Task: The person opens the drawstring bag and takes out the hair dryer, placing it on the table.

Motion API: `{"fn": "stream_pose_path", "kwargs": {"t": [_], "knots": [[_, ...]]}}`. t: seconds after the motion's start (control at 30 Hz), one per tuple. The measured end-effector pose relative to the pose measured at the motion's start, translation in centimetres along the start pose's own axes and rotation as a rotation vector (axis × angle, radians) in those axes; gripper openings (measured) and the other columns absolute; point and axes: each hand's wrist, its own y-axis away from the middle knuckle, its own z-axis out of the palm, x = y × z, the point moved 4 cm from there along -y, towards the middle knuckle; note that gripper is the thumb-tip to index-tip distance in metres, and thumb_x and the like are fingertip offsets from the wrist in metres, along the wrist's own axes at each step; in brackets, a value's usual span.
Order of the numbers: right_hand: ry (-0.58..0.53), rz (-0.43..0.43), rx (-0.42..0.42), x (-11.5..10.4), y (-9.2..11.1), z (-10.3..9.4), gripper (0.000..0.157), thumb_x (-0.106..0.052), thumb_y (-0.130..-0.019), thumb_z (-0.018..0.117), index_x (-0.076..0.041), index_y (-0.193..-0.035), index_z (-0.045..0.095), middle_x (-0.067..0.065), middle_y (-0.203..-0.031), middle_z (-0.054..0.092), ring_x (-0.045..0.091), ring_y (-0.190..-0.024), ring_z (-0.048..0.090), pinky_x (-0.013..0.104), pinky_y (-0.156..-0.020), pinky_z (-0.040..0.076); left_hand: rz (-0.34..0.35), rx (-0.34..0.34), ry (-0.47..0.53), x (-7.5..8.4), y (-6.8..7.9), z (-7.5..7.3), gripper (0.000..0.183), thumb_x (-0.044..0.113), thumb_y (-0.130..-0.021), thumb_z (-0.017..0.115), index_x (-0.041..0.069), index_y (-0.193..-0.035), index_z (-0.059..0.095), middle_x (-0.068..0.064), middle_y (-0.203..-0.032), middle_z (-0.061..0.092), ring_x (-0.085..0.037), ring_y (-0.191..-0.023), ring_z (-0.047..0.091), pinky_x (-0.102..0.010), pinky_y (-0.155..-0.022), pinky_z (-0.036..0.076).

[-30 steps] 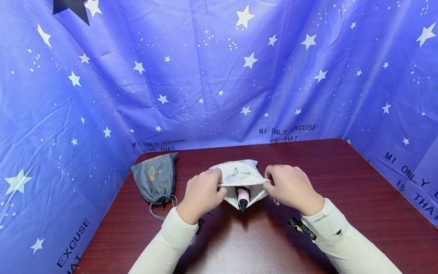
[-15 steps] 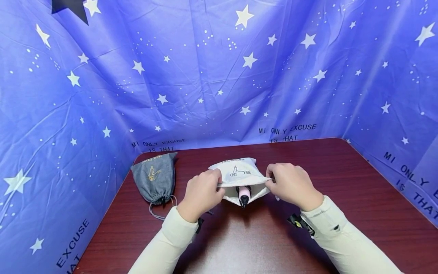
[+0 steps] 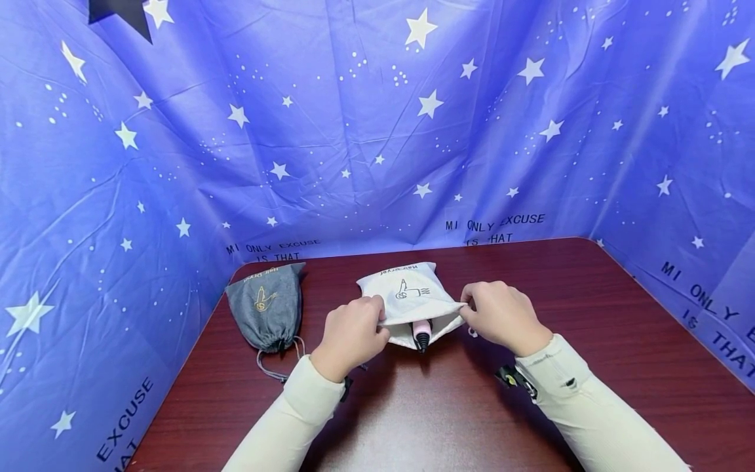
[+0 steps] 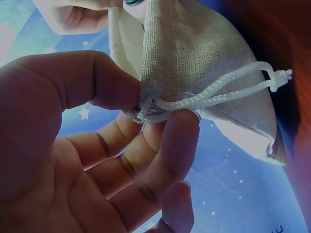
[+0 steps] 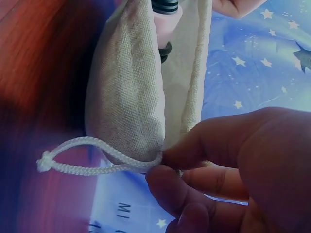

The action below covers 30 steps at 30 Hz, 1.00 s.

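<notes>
A white drawstring pouch (image 3: 407,295) with a hair dryer drawing on it is held with its mouth toward me. My left hand (image 3: 354,334) pinches the left corner of the mouth; my right hand (image 3: 501,314) pinches the right corner. Between them the mouth gapes, and a pink hair dryer handle (image 3: 421,329) with a black ribbed end pokes out of it. The rest of the dryer is hidden inside. White cord loops (image 4: 228,87) hang beside the left thumb and fingers, and another knotted cord loop (image 5: 87,167) hangs by the right fingertips.
A grey drawstring pouch (image 3: 268,308) with gold print lies to the left on the dark red table (image 3: 425,419), its mouth gathered and its grey cord trailing. Behind and at both sides hangs a blue star-patterned cloth (image 3: 354,131).
The pouch has tilted, so more of its printed face shows and its far end sits farther back. Its mouth looks narrower, and less of the dryer shows. Both hands keep their hold.
</notes>
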Motion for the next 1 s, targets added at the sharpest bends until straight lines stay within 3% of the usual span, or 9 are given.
{"fn": "stream_pose_path", "kwargs": {"t": [0.37, 0.7, 1.0], "knots": [[0.002, 0.024, -0.009, 1.0, -0.7, 1.4, 0.007, -0.021, -0.084, 0.070, -0.025, -0.079, 0.072, -0.004, -0.068, 0.063, 0.020, -0.059, 0.056, 0.040, -0.048, 0.040, 0.028, -0.040, -0.025, 0.5, 0.2, 1.5, 0.019, 0.019, -0.077, 0.078, 0.021, -0.081, 0.059, 0.007, -0.072, 0.059, -0.020, -0.062, 0.062, -0.038, -0.048, 0.042], [0.022, 0.036, -0.088, 0.9, -0.7, 2.4, 0.010, -0.023, -0.081, 0.067, -0.025, -0.071, 0.065, -0.006, -0.065, 0.061, 0.020, -0.061, 0.059, 0.040, -0.047, 0.040, 0.061, -0.155, -0.018, 0.8, 0.3, 2.7, 0.023, 0.020, -0.077, 0.080, 0.022, -0.078, 0.057, 0.008, -0.070, 0.058, -0.014, -0.062, 0.059, -0.037, -0.048, 0.041], [0.022, -0.011, -0.134, 0.0, 0.3, 3.1, 0.015, -0.027, -0.077, 0.070, -0.023, -0.072, 0.057, -0.006, -0.066, 0.058, 0.017, -0.060, 0.055, 0.039, -0.049, 0.040, 0.088, -0.263, 0.005, 0.8, 0.7, 2.9, 0.020, 0.025, -0.078, 0.076, 0.023, -0.080, 0.056, 0.011, -0.072, 0.054, -0.012, -0.062, 0.053, -0.037, -0.050, 0.041]]}}
